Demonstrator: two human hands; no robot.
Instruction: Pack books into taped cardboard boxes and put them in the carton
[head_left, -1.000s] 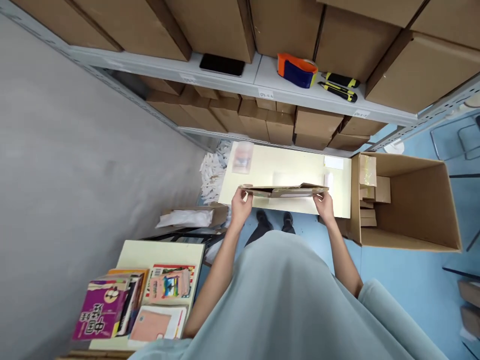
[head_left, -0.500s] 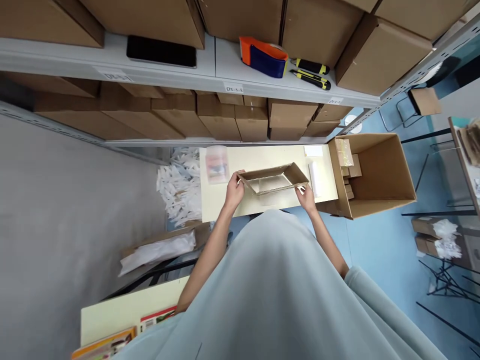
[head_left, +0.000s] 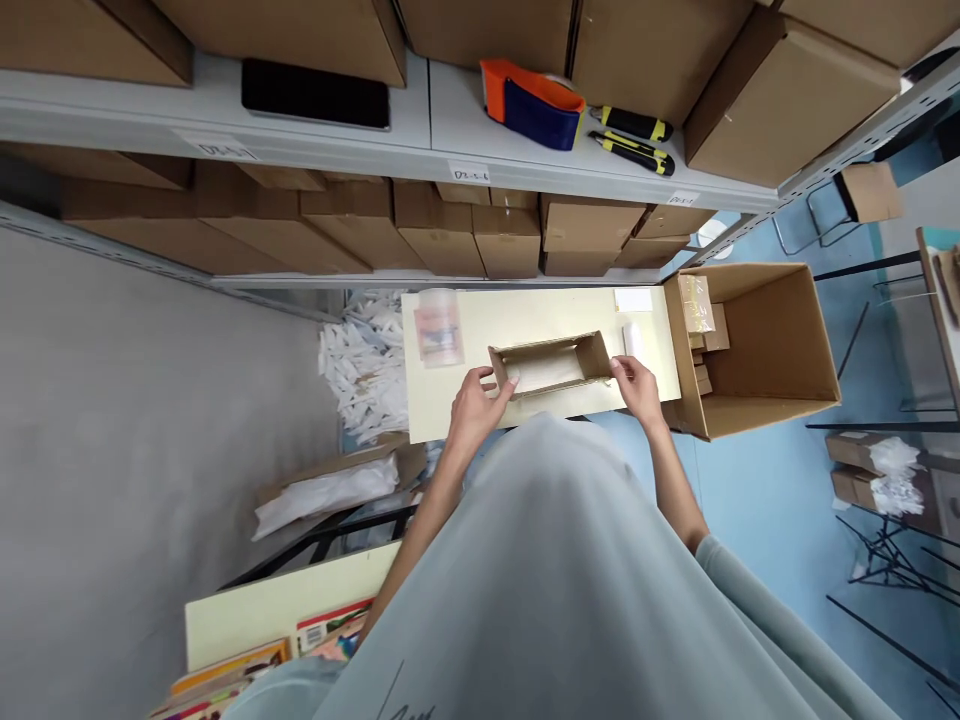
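Observation:
A small open cardboard box point(head_left: 551, 350), long and narrow with its inside facing up, is over the pale table. My left hand point(head_left: 478, 405) grips its left end, thumb over the near wall and fingers at the outside. At the right end my right hand point(head_left: 637, 388) is closed, its fingertips at the box's near right corner. Left of the box lies a clear plastic packet point(head_left: 439, 328) with pink and blue showing through. A white roll point(head_left: 632, 340) and a white label sheet point(head_left: 634, 300) are on the right.
A large open carton point(head_left: 765, 350) with small boxes inside stands right of the table point(head_left: 427, 410). Above runs a shelf point(head_left: 337, 150) bearing cartons, a phone point(head_left: 315, 95), an orange-and-blue tape dispenser point(head_left: 532, 105) and yellow-black cutters point(head_left: 634, 150). White paper pieces point(head_left: 364, 370) are heaped at left.
The box has turned from a skewed, slanted shape to a squarer one and sits slightly farther right. My left hand has moved its thumb inside; my right hand has shifted outward to the right.

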